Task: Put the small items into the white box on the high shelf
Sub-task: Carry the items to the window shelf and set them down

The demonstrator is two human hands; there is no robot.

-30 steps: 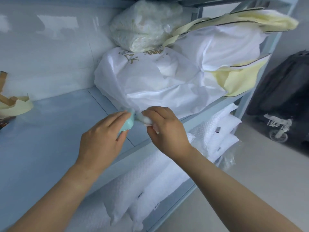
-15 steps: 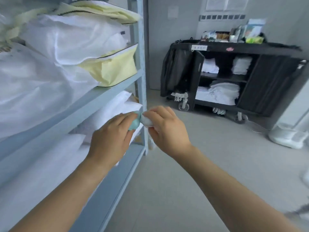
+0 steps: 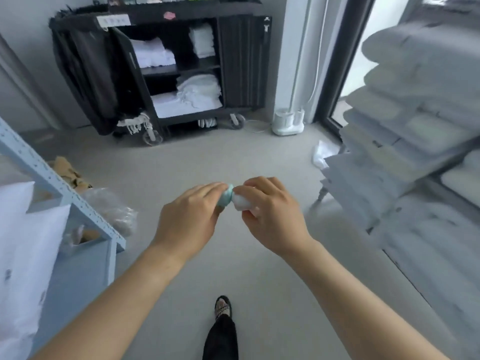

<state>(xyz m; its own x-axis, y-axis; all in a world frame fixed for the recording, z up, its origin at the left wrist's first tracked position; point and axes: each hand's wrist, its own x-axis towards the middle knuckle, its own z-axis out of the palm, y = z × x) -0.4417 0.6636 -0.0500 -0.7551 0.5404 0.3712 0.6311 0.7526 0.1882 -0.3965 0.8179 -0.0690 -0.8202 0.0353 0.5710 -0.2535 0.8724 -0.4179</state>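
Between the two hands, in the head view, sit the small items: a teal piece (image 3: 225, 199) pinched by the left hand (image 3: 187, 222) and a white piece (image 3: 242, 204) gripped by the right hand (image 3: 271, 216), touching end to end. Both sets of fingers (image 3: 207, 189) are curled and clamped on their piece, so neither hand is free. Joined, the pieces lie left to right across the body. The white box is not in view. Ahead of the fingers stands a black linen cart (image 3: 161, 61), to their left a pale blue shelf frame (image 3: 52, 178), to their right stacked pillows (image 3: 415, 126). With the box off frame, neither hand can be called nearer; the carry likely needs a turn and an upward reach.
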